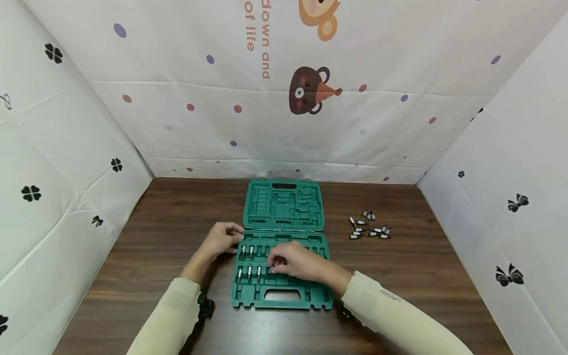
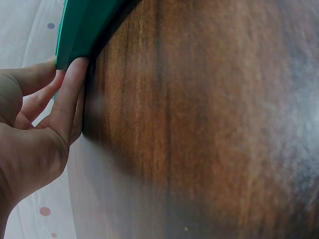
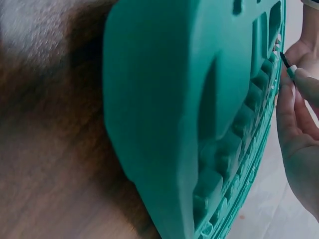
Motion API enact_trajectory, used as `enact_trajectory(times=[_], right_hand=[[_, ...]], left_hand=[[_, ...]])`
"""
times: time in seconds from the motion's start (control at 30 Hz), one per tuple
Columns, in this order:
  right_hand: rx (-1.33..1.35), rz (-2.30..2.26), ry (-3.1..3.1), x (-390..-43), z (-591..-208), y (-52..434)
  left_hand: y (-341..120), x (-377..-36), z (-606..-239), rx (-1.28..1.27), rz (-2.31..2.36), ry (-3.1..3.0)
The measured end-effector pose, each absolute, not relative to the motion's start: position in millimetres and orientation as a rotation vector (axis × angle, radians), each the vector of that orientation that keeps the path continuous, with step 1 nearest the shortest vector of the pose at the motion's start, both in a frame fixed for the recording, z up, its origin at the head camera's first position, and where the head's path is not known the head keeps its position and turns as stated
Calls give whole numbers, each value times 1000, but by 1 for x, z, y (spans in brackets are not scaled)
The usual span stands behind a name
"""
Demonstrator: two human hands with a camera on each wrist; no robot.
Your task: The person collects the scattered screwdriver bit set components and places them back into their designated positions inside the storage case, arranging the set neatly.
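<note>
I'm counting two hands, left hand (image 1: 220,239) and right hand (image 1: 295,260), one desk (image 1: 186,202), one green case (image 1: 248,293). Five bits (image 1: 249,272) are showing in the case, two above three, and the right hand is pinching one more bit (image 3: 290,69). Off right, I'm making it roughly a dozen loose bits (image 1: 357,233), too small for counting exactly.

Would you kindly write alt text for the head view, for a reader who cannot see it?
A person's right hand pinches a small bit socket over an open green tool case, while the left hand holds the case's left edge. Five more bit sockets lie in its slots, and a loose cluster rests on the wood-grain table to the right.
</note>
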State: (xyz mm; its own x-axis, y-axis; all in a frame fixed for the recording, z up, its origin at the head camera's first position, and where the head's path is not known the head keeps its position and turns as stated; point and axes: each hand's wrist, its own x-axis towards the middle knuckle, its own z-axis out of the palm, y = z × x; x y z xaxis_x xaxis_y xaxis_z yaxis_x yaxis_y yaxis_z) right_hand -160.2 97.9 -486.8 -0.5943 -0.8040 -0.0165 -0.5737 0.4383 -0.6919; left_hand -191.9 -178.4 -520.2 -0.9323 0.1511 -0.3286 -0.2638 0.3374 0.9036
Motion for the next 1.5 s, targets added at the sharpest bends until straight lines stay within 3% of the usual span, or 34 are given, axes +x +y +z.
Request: enact_trajectory(times=[0.83, 1.5], right_hand=[[-1180, -715, 2467, -154, -487, 82], [-930, -667, 2535, -155, -479, 67]], left_hand=[[-175, -193, -518, -95, 1623, 2272], [-175, -189, -518, -99, 1602, 2297]])
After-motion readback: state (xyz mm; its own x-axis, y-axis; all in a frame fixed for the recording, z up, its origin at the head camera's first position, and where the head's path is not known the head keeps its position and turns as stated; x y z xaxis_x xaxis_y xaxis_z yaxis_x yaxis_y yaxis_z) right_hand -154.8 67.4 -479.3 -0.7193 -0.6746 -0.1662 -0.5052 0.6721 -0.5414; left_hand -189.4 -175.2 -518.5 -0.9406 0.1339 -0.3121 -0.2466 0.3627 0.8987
